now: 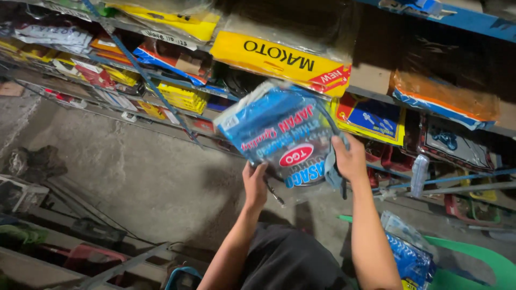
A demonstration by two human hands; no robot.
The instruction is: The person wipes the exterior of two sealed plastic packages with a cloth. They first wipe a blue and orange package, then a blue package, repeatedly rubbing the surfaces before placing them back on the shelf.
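Note:
I hold up a flat blue plastic package [279, 134] with a white, red and blue printed label, in front of the shelves. My left hand [255, 185] grips its lower left edge from below. My right hand [350, 159] grips its right edge and also pinches a small grey-blue cloth [333, 171] against it. A thin metal end hangs below the package near my left hand.
Metal shelves [161, 80] run across the back, stacked with yellow, red, orange and blue packaged goods. A large yellow-labelled package [279, 56] lies above. The concrete floor [156, 182] stretches below left. A green plastic chair [473, 258] with another blue package [411, 263] sits at lower right.

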